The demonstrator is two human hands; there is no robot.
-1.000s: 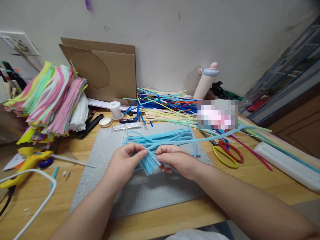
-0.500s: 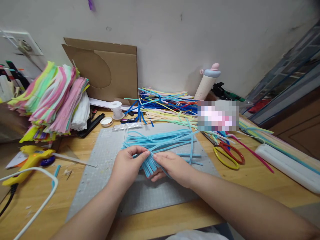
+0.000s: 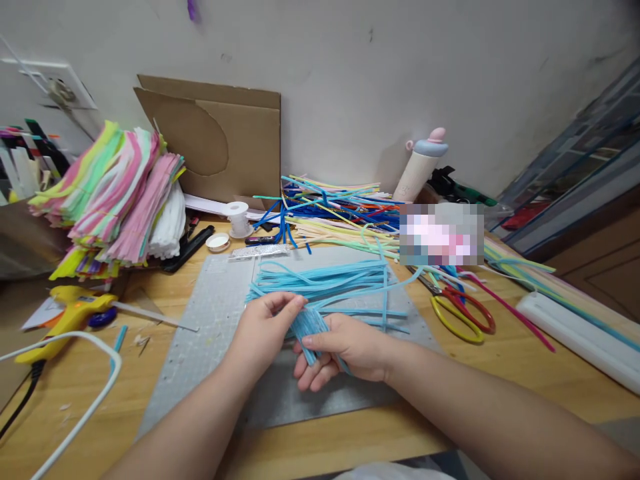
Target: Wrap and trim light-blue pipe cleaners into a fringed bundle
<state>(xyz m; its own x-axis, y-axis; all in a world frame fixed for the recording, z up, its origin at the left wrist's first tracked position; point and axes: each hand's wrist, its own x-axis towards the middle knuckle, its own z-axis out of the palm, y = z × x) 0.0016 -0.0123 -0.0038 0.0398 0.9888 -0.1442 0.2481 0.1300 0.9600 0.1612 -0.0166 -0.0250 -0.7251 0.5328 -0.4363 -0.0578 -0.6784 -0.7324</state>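
Note:
A short bunch of light blue pipe cleaners (image 3: pixel 309 328) is held between my two hands above the grey cutting mat (image 3: pixel 210 320). My left hand (image 3: pixel 270 333) pinches its upper left end between thumb and fingers. Around its lower right part, my right hand (image 3: pixel 345 350) is closed, the thumb pressed on top and the other fingers below, palm partly up. Just beyond my hands lies a pile of longer blue pipe cleaners (image 3: pixel 325 277), with a few loose strands sticking out to the right.
Scissors (image 3: pixel 463 313) with red and yellow handles lie right of the mat, near a white power strip (image 3: pixel 575 340). At left are a yellow glue gun (image 3: pixel 70 313) and bundled coloured pipe cleaners (image 3: pixel 115 193). A cardboard sheet (image 3: pixel 250 143) and a bottle (image 3: pixel 420 167) stand behind.
My right hand has slid down along the bunch and turned its palm further up, thumb now across the strands. The bunch's spread lower ends are gathered closer together. The view has shifted slightly.

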